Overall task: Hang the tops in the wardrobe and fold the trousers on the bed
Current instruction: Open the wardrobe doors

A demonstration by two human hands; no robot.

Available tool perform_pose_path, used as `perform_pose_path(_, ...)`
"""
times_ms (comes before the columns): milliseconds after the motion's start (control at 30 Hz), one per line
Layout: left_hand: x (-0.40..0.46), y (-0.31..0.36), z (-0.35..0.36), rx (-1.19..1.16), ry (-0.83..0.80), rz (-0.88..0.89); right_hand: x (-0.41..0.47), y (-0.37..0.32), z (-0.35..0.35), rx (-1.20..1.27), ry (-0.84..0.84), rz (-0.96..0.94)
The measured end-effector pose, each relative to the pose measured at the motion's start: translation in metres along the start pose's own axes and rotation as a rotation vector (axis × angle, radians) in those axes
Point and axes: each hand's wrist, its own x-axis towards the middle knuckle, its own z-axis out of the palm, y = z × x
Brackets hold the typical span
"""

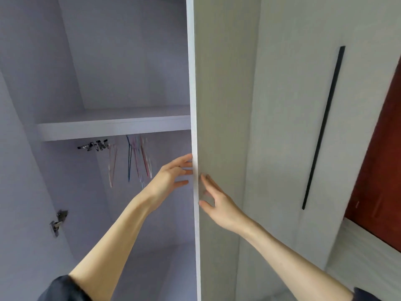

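Pale lilac panels line the inside of the open wardrobe point(91, 61), which fills the left half of the view, with a metal hinge point(58, 221) fixed low on its left wall. Its shelf point(112, 126) runs across, and under it hang a cluster of metal clips point(95, 146) and several thin wire hangers point(134, 159) in pink, blue and red, all bare; no tops or trousers can be seen. Rising from a dark sleeve point(58, 290), the left hand point(171, 174) reaches up inside the opening, fingers straight and slightly spread, their tips touching the white edge of the door point(219, 105) and holding nothing. That door stands edge-on in the middle of the view. Just across its edge, the right hand point(217, 203) lies on the grey outer face, fingers extended and a little apart, fingertips pressing near the edge, thumb touching lower down; it grips nothing. Further right, a closed door carries a long black handle point(323, 127), and a dark red panel point(382, 170) shows at the far right.
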Motion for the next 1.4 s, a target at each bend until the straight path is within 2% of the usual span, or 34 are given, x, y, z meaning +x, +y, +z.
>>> perform_pose_path(233, -0.019, 0.023, 0.08, 0.013, -0.08, 0.029, -0.071, 0.014, -0.056, 0.218, 0.057, 0.092)
perform_pose_path(400, -0.016, 0.032, 0.145, 0.043, -0.113, 0.048, -0.111, 0.032, -0.111, 0.185, 0.139, 0.135)
perform_pose_path(733, 0.002, 0.042, 0.257, -0.041, -0.283, -0.001, -0.15, 0.08, -0.199, 0.129, 0.184, 0.233)
perform_pose_path(933, 0.013, 0.034, 0.284, -0.091, -0.318, 0.01, -0.152, 0.098, -0.216, 0.064, 0.164, 0.246)
perform_pose_path(1067, 0.018, 0.028, 0.294, -0.091, -0.34, -0.013, -0.157, 0.105, -0.22, 0.16, 0.174, 0.244)
perform_pose_path(1300, 0.012, 0.007, 0.311, -0.015, -0.353, -0.032, -0.177, 0.131, -0.23, 0.187, 0.282, 0.353)
perform_pose_path(1400, 0.002, -0.006, 0.322, 0.042, -0.196, 0.068, -0.2, 0.142, -0.231, 0.189, 0.323, 0.435)
